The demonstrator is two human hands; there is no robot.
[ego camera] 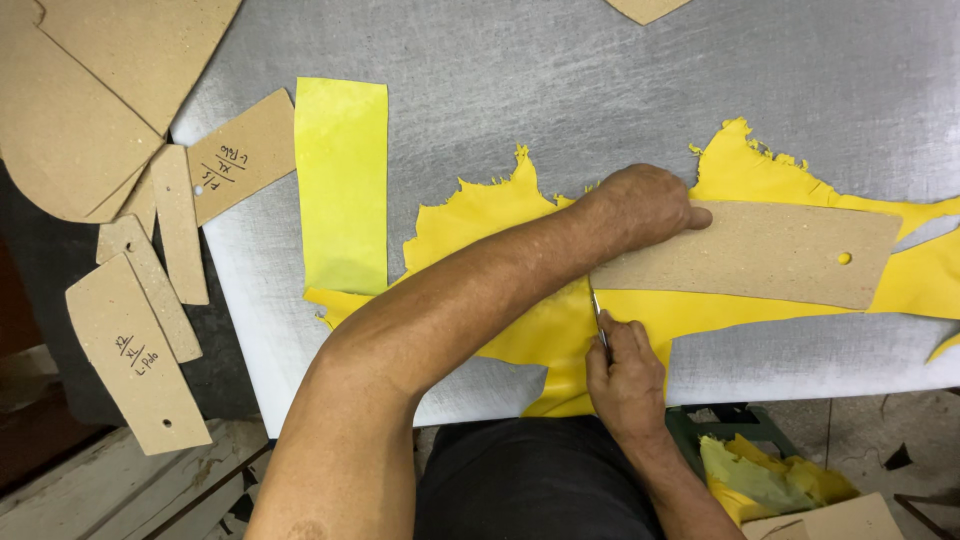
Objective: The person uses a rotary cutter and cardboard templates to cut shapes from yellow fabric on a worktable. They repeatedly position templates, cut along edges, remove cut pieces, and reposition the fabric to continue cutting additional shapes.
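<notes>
We press our left hand (645, 205) flat on the template (760, 252) over the yellow leather (540, 320); our right hand (622, 375) grips the knife (598, 318) at its edge; a template slip would spoil the cut

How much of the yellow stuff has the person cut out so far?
One yellow strip already lies cut, off to the side. Now the left hand presses a cardboard template onto the yellow sheet, while the right hand runs a thin blade along the template's end. Most of that outline looks uncut, and much of the sheet is still whole.
</notes>
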